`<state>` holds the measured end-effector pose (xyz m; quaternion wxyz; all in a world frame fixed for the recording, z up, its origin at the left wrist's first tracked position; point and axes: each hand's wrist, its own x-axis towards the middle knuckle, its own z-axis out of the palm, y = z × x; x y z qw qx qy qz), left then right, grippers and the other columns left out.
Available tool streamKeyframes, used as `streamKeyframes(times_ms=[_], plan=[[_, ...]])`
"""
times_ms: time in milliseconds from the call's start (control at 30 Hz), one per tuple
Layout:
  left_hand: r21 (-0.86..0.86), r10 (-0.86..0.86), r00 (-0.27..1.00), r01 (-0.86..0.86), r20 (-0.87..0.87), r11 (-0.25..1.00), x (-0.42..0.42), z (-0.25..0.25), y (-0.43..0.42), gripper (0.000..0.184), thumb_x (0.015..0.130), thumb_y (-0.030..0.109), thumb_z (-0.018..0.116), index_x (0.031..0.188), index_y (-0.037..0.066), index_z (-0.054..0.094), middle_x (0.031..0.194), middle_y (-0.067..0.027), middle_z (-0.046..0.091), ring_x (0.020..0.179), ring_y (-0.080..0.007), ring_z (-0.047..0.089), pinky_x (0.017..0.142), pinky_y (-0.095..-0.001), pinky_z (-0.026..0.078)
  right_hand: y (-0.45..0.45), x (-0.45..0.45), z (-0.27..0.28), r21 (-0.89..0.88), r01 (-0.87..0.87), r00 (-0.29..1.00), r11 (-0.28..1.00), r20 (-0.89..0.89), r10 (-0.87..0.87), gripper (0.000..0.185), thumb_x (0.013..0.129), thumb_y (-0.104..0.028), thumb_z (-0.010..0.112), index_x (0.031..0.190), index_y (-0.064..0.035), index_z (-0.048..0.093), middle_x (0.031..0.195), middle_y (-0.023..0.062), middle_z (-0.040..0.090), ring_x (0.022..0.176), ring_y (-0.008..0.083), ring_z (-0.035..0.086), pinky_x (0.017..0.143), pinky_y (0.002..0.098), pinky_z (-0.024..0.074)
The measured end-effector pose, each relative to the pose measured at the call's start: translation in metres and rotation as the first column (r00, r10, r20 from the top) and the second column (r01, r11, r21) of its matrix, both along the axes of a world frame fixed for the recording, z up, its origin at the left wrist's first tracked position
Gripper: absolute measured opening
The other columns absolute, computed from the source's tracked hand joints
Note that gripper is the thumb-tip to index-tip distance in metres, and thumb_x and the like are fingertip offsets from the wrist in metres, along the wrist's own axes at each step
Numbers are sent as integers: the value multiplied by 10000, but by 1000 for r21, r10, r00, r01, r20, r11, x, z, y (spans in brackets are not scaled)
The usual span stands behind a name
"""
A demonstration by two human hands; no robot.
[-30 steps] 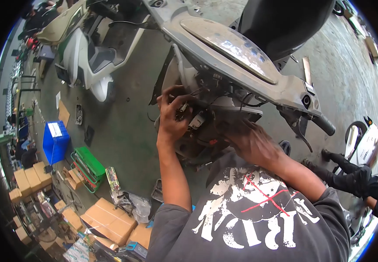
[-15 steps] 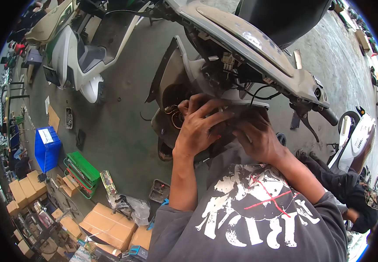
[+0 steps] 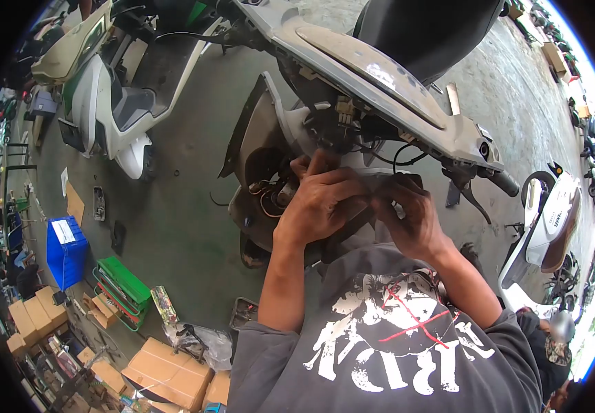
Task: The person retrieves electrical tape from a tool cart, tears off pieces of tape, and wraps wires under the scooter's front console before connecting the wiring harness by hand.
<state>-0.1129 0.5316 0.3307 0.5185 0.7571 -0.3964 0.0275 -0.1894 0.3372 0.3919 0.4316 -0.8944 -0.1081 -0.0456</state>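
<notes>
A partly stripped scooter stands in front of me, its front panel (image 3: 380, 72) and handlebar with brake lever (image 3: 473, 206) above my hands. My left hand (image 3: 321, 203) is at the scooter's opened front, fingers curled in among the parts; what they grip is hidden. Close beside it, my right hand (image 3: 407, 217) has thumb and fingers bent together at a dark part, too shadowed to name. A black cable (image 3: 397, 155) loops just above this hand. Left of my left hand, bare wires (image 3: 270, 203) show inside the grey body shell (image 3: 246, 141).
Another white scooter (image 3: 108, 103) stands at the upper left, and one more (image 3: 552, 220) at the right. A blue crate (image 3: 67, 258), a green crate (image 3: 122, 282) and cardboard boxes (image 3: 167, 368) sit at the lower left. A person (image 3: 552, 344) is low at the right.
The scene has shifted slightly left and, in the lower part, down. My right hand's fingers have drawn into a tighter bend. The person at the right now appears lower in view.
</notes>
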Motion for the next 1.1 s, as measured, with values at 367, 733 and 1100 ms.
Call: streamKeyframes(times_ms=[367,733,1100], plan=[[42,123,992,-123,11,991,54,29,-12,308,779,26,738,1082,77,714,1071,-149,709,950,-373,669,813,-436,540,-10,-7,-2,-85,118,991,989,-47,-123,67,878,-4,673,945,-2,678,885,150,700,827,360,654,721,421,491],[-65,27,1000,-27,4,998,63,29,0,266,767,27,756,1031,40,722,1029,-149,733,904,-315,718,774,-385,565,5,5,0,-107,47,982,993,186,-26,158,826,-34,747,977,-34,702,836,133,704,715,341,657,670,415,512],[-89,343,872,-395,-348,914,67,-11,24,184,804,-62,700,975,7,709,857,-153,729,766,-298,730,715,-347,564,45,57,6,-229,134,964,964,258,-72,430,855,-14,659,1277,-68,598,941,200,700,778,406,683,705,496,576]])
